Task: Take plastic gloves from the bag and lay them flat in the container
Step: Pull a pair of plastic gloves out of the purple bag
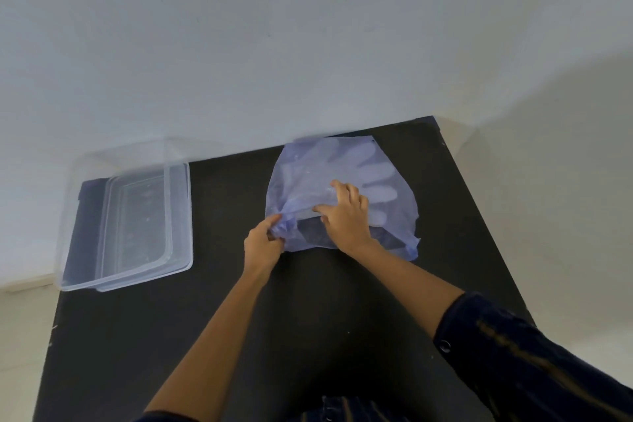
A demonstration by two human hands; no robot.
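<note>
A thin bluish plastic bag [301,168] lies on the black table [239,319] near the wall. Pale plastic gloves [376,175] show through it, fingers spread toward the right. My left hand [262,245] pinches the bunched left handle of the bag at its near edge. My right hand [346,216] rests on the bag's mouth, fingers pressing and gripping the plastic there. A clear rectangular container [82,250] stands at the table's left edge, with what looks like its clear lid [178,216] beside or under it; I cannot tell which.
A white wall [308,44] rises directly behind the table. The table's right edge [486,233] runs diagonally past the bag. Dark sleeves cover my forearms near the bottom of the view.
</note>
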